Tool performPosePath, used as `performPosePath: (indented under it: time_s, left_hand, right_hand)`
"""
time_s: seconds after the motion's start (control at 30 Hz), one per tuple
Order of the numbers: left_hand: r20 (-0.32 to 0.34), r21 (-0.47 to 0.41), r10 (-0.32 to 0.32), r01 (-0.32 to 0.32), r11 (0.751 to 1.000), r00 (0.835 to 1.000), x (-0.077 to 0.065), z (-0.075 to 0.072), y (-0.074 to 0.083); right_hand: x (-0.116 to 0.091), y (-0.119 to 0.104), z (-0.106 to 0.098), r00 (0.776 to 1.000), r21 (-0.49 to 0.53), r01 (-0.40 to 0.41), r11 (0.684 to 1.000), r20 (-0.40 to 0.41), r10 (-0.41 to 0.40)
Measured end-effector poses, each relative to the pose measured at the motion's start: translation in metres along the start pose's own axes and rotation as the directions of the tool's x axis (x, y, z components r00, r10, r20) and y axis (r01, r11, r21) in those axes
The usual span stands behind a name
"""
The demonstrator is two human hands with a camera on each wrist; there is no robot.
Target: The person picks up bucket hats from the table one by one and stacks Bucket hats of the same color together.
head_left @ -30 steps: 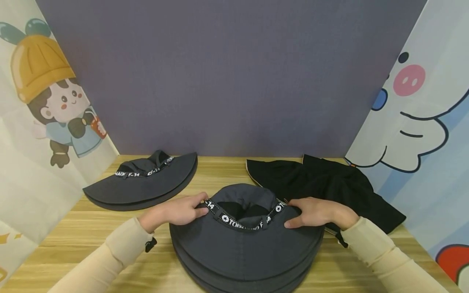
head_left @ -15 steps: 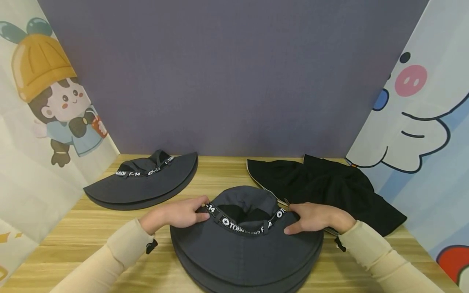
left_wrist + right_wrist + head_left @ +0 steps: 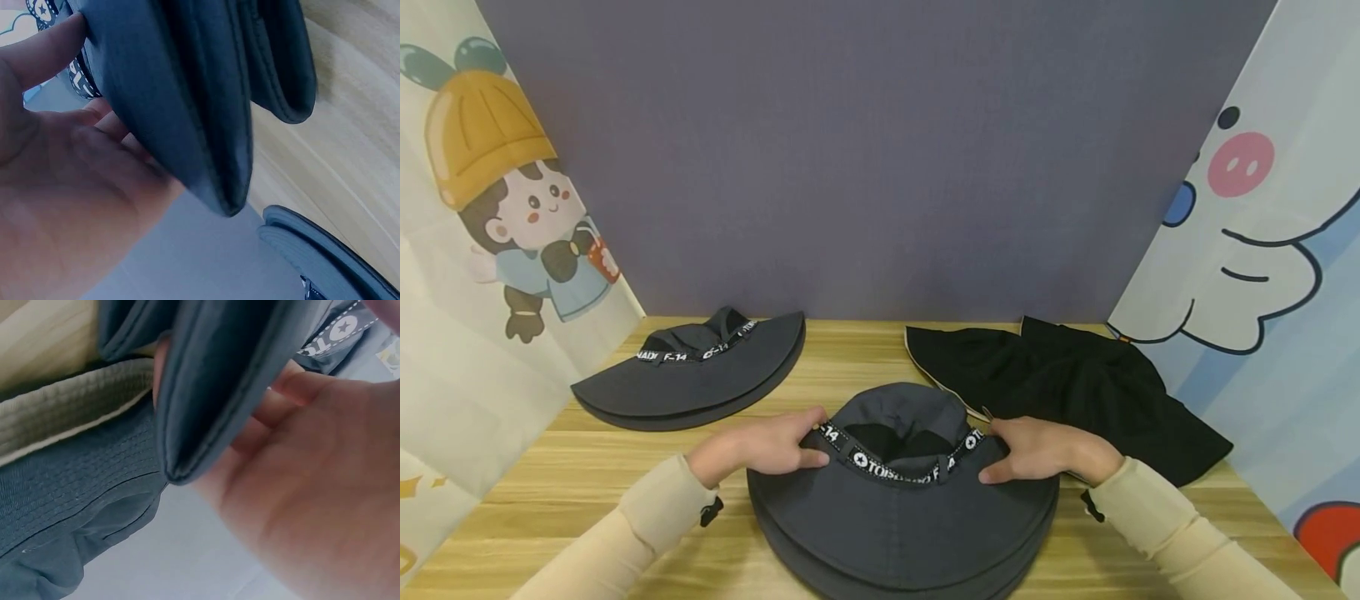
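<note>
A dark grey bucket hat [image 3: 895,533], folded flat with a black-and-white lettered band, is in front of me at the middle of the table. My left hand [image 3: 767,446] grips its left side, thumb on the upper brim and fingers underneath. On the opposite side my right hand [image 3: 1037,450] pinches the brim the same way. Both wrist views show the folded brim edge [image 3: 206,125] between thumb and fingers. Below it appears another dark grey folded brim [image 3: 281,69], close under the held one.
Back left on the wooden table [image 3: 850,350] lies a similar dark grey folded hat [image 3: 700,392]. A black hat [image 3: 1075,392] with a light edging lies behind my right hand. A grey panel [image 3: 880,167] rises behind, with printed cloths at both sides.
Both hands and the held hat have shifted slightly down the head view, toward me. The grip looks the same, and the hats behind have stayed in place.
</note>
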State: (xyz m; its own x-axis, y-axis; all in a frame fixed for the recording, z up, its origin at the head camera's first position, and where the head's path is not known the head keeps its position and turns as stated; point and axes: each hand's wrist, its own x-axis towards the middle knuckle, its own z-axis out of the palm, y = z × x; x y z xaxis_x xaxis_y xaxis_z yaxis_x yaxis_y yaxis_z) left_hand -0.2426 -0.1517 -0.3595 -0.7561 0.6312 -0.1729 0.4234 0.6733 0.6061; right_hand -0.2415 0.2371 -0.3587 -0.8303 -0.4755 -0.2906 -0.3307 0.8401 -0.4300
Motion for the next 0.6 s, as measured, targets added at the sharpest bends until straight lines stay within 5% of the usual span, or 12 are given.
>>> performPosePath:
  time_s: [0.37, 0.6]
  left_hand:
    - [-0.069, 0.065, -0.051, 0.055, 0.996, 0.996, 0.002, 0.011, 0.003]
    - [-0.114, 0.126, -0.121, 0.135, 0.983, 0.986, 0.004, 0.018, 0.012]
  right_hand:
    - [-0.001, -0.004, 0.008, 0.999, -0.109, -0.038, 0.993, -0.041, 0.033]
    - [-0.004, -0.011, 0.014, 0.992, -0.272, -0.042, 0.961, -0.123, 0.009]
